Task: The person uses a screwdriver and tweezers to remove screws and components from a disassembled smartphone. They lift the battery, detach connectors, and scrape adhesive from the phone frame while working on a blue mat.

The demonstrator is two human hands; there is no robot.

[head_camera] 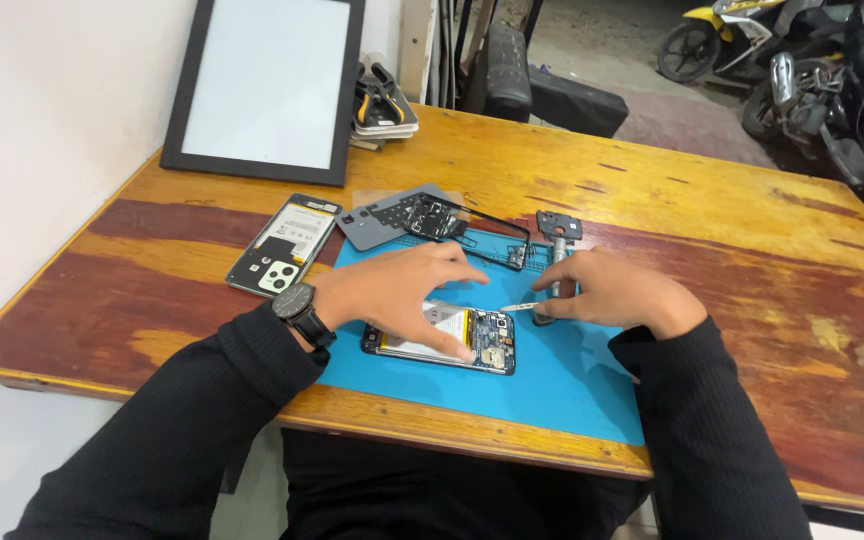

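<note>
An opened smartphone with its battery and circuit board exposed lies on a blue work mat. My left hand, a black watch on the wrist, rests over the phone and presses its left part down. My right hand grips metal tweezers, whose tip points left toward the phone's upper right corner. A grey cylindrical tool stands on the mat just behind my right fingers.
Behind the mat lie a second phone with its back removed, a grey back cover, a black phone frame and a small black part. A black-framed white panel leans on the wall. Motorbikes stand beyond the wooden table.
</note>
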